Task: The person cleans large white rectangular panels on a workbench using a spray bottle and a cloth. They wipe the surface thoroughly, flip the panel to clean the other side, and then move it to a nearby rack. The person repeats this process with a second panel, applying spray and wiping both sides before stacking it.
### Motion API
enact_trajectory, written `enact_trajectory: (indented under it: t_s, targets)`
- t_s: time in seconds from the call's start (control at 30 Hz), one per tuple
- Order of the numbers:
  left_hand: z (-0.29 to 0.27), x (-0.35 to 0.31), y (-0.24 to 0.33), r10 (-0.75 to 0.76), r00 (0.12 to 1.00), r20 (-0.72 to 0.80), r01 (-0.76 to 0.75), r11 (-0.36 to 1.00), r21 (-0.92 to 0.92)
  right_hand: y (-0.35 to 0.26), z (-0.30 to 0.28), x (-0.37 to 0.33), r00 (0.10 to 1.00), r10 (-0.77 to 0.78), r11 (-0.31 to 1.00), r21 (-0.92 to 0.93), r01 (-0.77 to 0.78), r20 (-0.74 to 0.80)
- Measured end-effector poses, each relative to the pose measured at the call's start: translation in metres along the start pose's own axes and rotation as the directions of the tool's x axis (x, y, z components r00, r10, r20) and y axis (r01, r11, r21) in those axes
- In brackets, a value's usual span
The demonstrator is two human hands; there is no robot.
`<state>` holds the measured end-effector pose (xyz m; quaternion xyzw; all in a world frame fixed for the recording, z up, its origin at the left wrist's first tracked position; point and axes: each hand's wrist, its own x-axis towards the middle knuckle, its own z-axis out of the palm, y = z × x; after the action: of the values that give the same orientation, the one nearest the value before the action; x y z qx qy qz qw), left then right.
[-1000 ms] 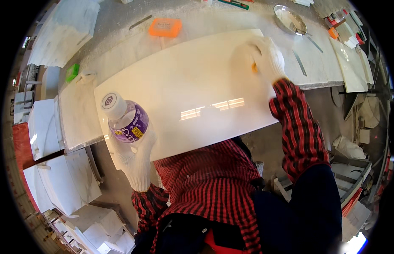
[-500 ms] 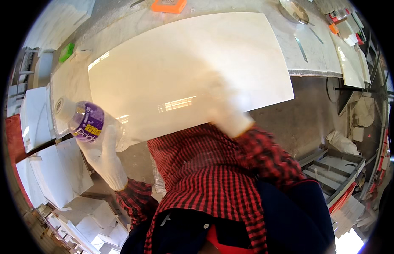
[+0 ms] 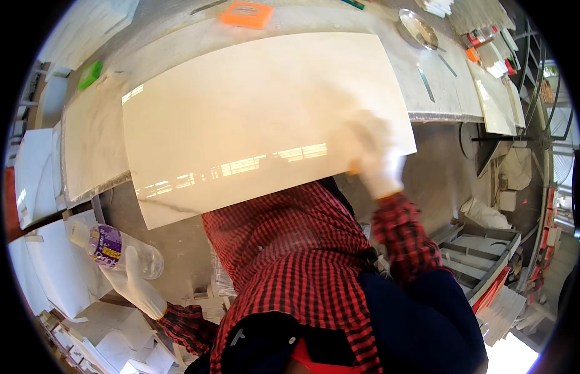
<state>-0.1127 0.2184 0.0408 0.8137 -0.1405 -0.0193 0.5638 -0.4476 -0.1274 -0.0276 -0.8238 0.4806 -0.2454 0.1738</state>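
Left hand (image 3: 135, 290), gloved: fingers gripping tilted bottle (image 3: 108, 244), left of slab (image 3: 258, 112). Right hand (image 3: 368, 153), gloved: over slab; blurred, finger state cannot be told. Slab: on worktop (image 3: 455, 100), overhanging near edge. Orange box (image 3: 246, 15): beyond.

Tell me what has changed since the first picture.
The left hand has carried the bottle left and toward the person, off the slab; the bottle now leans over, cap to the left. The right hand, blurred, has moved from the slab's far right to its near edge. Unchanged: the left hand's hold, the slab, the orange box.
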Motion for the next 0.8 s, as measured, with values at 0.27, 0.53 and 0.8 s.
enact_trajectory:
  t_s: [0.27,0.53,0.8]
  targets:
    - [-0.010,-0.014,-0.061,-0.146,0.978,0.148,0.181,0.948,-0.261,0.047,-0.021,0.010,0.953,0.140,0.937,-0.274,-0.215,-0.267]
    - [0.010,-0.010,-0.078,-0.317,0.926,0.206,0.375,0.837,-0.399,-0.181,0.109,-0.022,0.887,-0.426,0.905,0.087,0.417,0.177]
    - [0.004,-0.027,-0.115,-0.460,0.885,0.068,0.455,0.824,-0.337,-0.230,0.127,-0.020,0.641,-0.699,0.712,0.393,0.582,0.317]
